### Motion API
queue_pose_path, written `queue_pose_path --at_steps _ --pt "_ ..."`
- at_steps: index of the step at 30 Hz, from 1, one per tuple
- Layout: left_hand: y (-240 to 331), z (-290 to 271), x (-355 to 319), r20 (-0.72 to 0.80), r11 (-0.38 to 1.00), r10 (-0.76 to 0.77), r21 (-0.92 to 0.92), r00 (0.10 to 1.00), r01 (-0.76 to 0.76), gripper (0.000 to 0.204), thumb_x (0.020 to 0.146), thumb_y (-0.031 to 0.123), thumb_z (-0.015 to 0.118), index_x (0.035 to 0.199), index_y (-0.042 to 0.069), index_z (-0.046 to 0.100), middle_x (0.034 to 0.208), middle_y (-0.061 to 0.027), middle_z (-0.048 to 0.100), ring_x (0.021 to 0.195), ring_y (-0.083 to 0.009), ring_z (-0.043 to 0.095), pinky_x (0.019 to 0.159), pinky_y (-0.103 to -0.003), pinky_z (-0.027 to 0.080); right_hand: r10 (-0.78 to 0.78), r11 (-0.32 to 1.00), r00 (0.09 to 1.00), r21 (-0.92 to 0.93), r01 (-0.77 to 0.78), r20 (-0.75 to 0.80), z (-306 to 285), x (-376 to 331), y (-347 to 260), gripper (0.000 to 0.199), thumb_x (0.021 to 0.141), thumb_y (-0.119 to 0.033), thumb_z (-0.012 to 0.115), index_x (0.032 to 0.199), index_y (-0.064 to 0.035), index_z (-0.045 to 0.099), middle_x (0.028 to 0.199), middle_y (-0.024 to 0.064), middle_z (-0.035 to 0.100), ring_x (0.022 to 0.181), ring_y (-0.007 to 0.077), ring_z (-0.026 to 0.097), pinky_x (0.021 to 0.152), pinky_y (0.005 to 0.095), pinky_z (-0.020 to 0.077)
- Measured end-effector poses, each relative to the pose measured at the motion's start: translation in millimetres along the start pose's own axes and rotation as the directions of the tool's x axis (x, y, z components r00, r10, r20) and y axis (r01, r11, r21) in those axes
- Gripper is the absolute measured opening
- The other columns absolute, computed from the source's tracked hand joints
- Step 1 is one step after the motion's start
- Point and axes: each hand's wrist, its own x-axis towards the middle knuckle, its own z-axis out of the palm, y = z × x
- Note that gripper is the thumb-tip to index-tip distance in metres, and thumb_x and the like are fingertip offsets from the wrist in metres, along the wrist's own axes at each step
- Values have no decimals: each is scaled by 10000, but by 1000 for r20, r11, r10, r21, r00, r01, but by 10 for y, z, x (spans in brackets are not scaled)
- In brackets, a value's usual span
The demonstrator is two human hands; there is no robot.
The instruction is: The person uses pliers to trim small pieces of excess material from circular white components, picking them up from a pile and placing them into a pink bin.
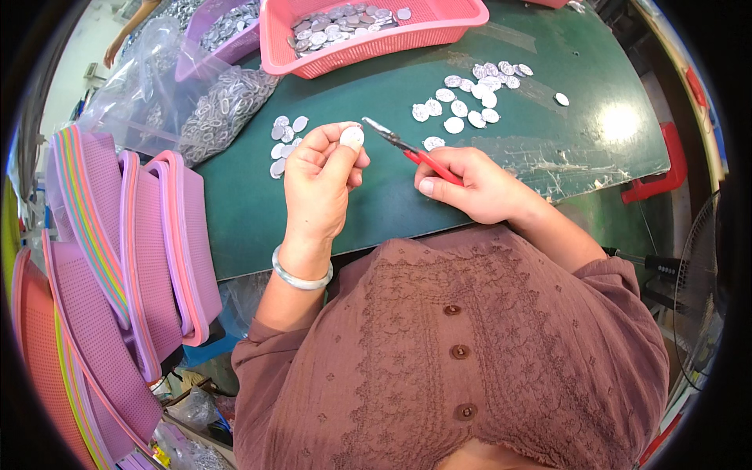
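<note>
Between thumb and fingers, my left hand [321,168] pinches a silver oval medal [352,137] above the green table. My right hand [478,184] is closed round the red handles of a pair of pliers [403,145]. The pliers' metal jaws point up and left, close beside the medal; whether they touch it or grip anything is too small to tell. A small cluster of medals [280,149] lies left of my left hand. Beyond my right hand, more silver medals [478,98] are spread out on the table.
A pink basket [376,48] of medals stands at the far side, beside a purple basket [235,52]. A clear plastic bag [219,117] of metal links lies at the left. Nested plastic baskets [149,258] stand left of the table [376,211]. Another person's arm [129,31] shows at far left.
</note>
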Motion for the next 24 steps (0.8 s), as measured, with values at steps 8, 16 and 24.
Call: queue_pose_path --at_steps 8,16,24 --pt "-43 -33 12 -17 999 -8 -51 1000 7 111 843 95 562 933 32 570 680 -23 585 487 -43 479 445 -160 355 96 989 995 109 -98 26 -18 -10 -6 220 831 -214 578 797 2 545 633 3 452 593 85 400 534 261 363" --pt "-59 -104 38 60 972 -109 -202 992 119 162 869 112 455 946 5 550 816 -101 588 620 -129 537 512 -218 410 125 985 992 118 -127 24 -19 -19 -1 222 826 -218 581 795 -1 548 639 4 468 597 85 409 540 257 364" --pt "-5 -180 96 172 912 -139 -362 975 194 330 885 160 364 1094 -65 485 1042 -201 560 885 -246 580 777 -332 485 168 963 985 211 -169 25 -12 -43 -50 175 824 -190 584 793 -20 555 649 -33 455 605 58 395 546 229 349"
